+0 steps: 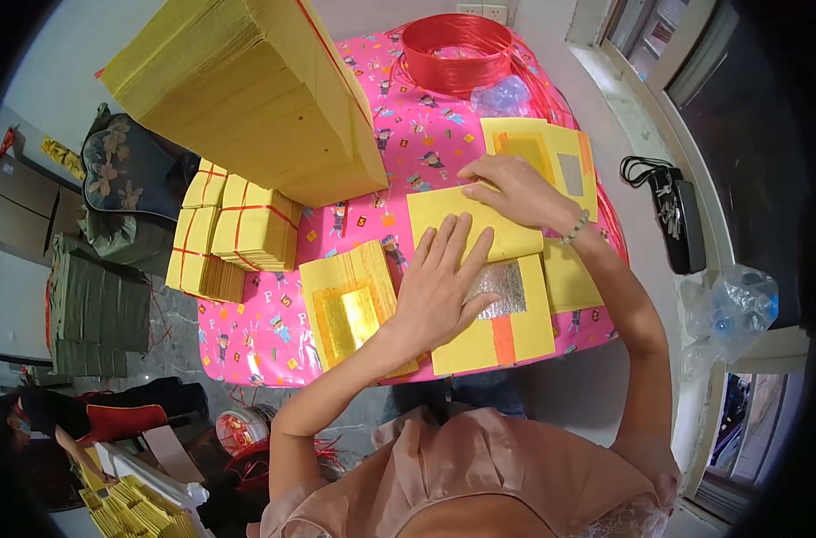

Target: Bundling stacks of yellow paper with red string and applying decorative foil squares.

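Observation:
My left hand [439, 291] lies flat with its fingers spread across a yellow paper sheet [508, 244] that looks folded over. Beneath it and nearer to me is yellow paper with a silver foil patch [508, 291] and an orange stripe. My right hand [520, 193] rests on the sheet's far right part, thumb and fingers apart, a beaded bracelet on the wrist. To the left of my left hand sits a yellow paper stack with a gold foil square [352, 314]. Past my right hand lie more yellow papers [506, 128] with gold and silver patches.
A tall yellow paper stack [255, 117] and red-tied bundles [255, 224] stand at the left of the pink patterned tabletop [273, 345]. A red strand coil [457, 67] sits at the back. On the right sill lie a black case with keys [672, 211] and a clear bag [735, 309].

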